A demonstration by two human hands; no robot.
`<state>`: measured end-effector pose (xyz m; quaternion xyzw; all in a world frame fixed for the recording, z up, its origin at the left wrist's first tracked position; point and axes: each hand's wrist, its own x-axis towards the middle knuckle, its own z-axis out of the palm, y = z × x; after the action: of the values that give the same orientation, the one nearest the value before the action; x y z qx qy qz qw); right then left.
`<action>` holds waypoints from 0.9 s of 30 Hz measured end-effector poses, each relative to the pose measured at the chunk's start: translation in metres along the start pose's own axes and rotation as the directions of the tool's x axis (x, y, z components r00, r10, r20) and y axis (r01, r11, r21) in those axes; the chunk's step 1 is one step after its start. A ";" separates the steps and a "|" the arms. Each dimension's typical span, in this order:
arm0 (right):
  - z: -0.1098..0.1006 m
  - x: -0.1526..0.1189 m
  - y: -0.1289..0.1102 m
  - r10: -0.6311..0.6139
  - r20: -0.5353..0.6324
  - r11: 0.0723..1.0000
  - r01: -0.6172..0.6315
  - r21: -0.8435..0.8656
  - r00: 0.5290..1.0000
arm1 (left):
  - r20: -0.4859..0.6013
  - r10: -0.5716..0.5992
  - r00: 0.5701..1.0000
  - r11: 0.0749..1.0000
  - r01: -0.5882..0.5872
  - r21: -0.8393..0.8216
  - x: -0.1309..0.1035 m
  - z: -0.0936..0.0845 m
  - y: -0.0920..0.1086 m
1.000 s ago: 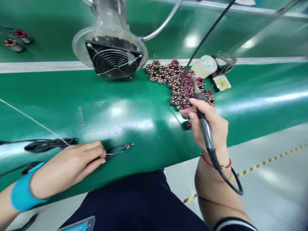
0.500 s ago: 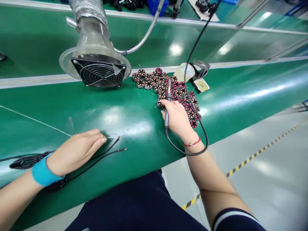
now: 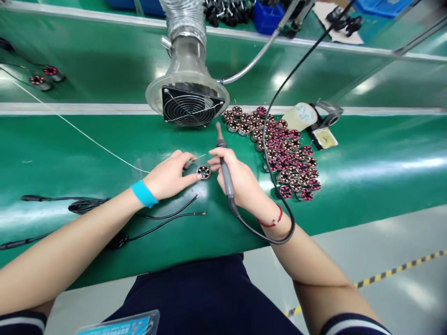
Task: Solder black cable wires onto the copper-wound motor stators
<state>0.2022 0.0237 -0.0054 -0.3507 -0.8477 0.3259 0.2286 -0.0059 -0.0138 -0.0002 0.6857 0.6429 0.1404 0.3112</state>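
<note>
My right hand (image 3: 240,181) is closed around a soldering iron (image 3: 227,180), its tip pointing up and away from me. Just left of those fingertips, a single small wound motor stator (image 3: 204,172) sits on the green bench. The thumb of my left hand (image 3: 169,179) touches the stator's left edge. Between that hand's fingers runs a thin pale solder wire (image 3: 94,140), which comes in from the left and pokes out toward the right. Two black cables (image 3: 164,217) with bared ends lie below my left hand.
Many stators (image 3: 289,158) cluster at the right, behind the iron's cord (image 3: 267,135). A fume extractor fan (image 3: 191,107) hangs ahead. An iron stand with a sponge (image 3: 325,138) is at the back right. Two wired stators (image 3: 40,82) rest on the ledge at the upper left.
My right hand has come left from the stator cluster with the soldering iron. One stator now sits between my hands. My left hand has moved forward and right to it with the solder wire.
</note>
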 end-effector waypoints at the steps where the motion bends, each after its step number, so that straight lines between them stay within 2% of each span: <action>1: -0.001 0.001 0.003 0.042 -0.045 0.999 -0.042 -0.013 0.998 | 0.004 0.020 1.000 1.000 -0.020 0.010 -0.001 0.006 0.001; 3: -0.001 0.002 0.010 0.117 -0.087 0.992 -0.120 -0.026 0.989 | 0.005 0.031 1.000 0.998 -0.031 0.048 -0.004 0.018 0.005; 7: 0.013 0.000 0.020 0.187 -0.063 0.980 -0.182 0.076 0.980 | -0.024 0.036 0.999 0.982 -0.031 0.185 -0.007 0.030 0.010; 14: 0.040 -0.005 0.018 0.216 -0.117 0.941 -0.174 0.291 0.969 | 0.008 0.146 0.989 0.980 -0.146 0.133 -0.011 0.017 -0.006; 22: 0.046 -0.003 0.018 0.174 -0.174 0.930 -0.104 0.354 0.969 | 0.027 0.166 0.986 0.975 -0.168 0.148 -0.011 0.014 -0.006; 27: 0.048 -0.004 0.020 0.116 -0.170 0.918 -0.040 0.395 0.979 | 0.056 0.169 0.984 0.979 -0.174 0.109 -0.010 0.015 -0.009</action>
<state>0.1841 0.0129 -0.0531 -0.3614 -0.7255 0.4620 0.3601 -0.0055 -0.0275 -0.0145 0.7581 0.5808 0.1140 0.2737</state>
